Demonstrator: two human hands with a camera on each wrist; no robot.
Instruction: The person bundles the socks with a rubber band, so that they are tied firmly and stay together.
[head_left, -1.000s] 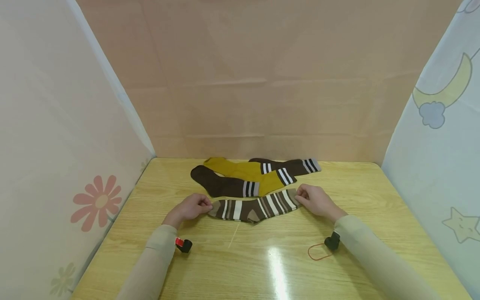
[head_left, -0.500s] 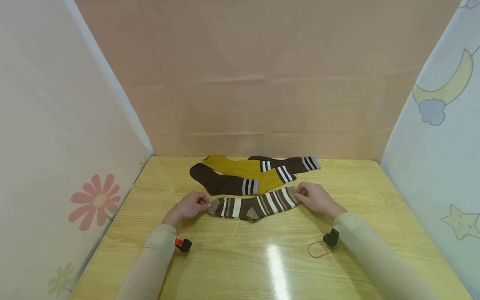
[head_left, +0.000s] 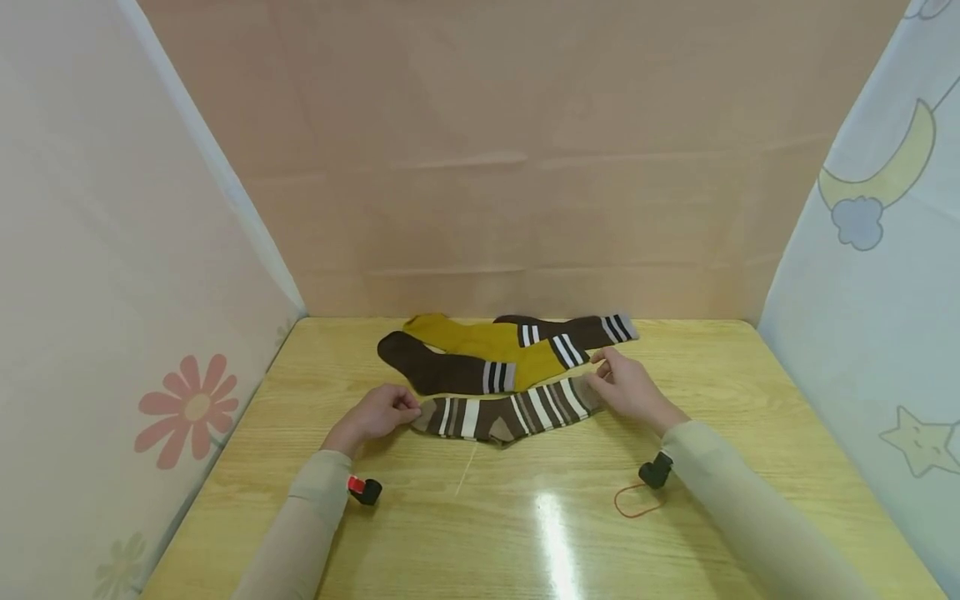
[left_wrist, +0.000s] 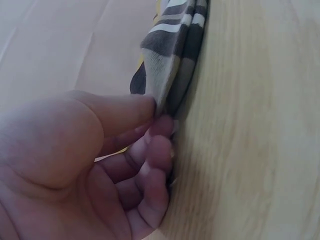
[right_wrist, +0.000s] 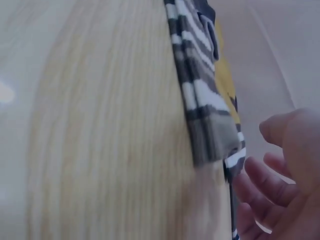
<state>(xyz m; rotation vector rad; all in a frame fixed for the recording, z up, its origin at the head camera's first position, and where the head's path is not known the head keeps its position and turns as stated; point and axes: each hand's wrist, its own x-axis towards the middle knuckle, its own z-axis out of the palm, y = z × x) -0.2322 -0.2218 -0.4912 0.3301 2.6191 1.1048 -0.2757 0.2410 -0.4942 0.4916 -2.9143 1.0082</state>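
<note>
Brown, white and tan striped socks (head_left: 489, 413) lie flat across the table, toe to the left, cuff to the right; the wrist views show two layers stacked. My left hand (head_left: 377, 412) pinches the tan toe (left_wrist: 160, 75) between thumb and fingers. At the other end, my right hand (head_left: 633, 390) is beside the cuff (right_wrist: 215, 137). The right wrist view has its thumb and fingers spread apart, with nothing between them. Just behind lie a dark brown sock (head_left: 435, 367) and mustard socks (head_left: 480, 335) with white-striped cuffs.
Another dark brown sock (head_left: 585, 332) with a grey, black-striped cuff lies at the table's back edge. The wooden table (head_left: 450, 533) is bounded by a tan backdrop (head_left: 480, 208) and patterned side cloths. A red cord loop (head_left: 637, 502) hangs by the right wrist camera.
My right hand has let go of the cuff, and its fingers have spread and lifted slightly away from it. The left hand keeps its pinch on the toe.
</note>
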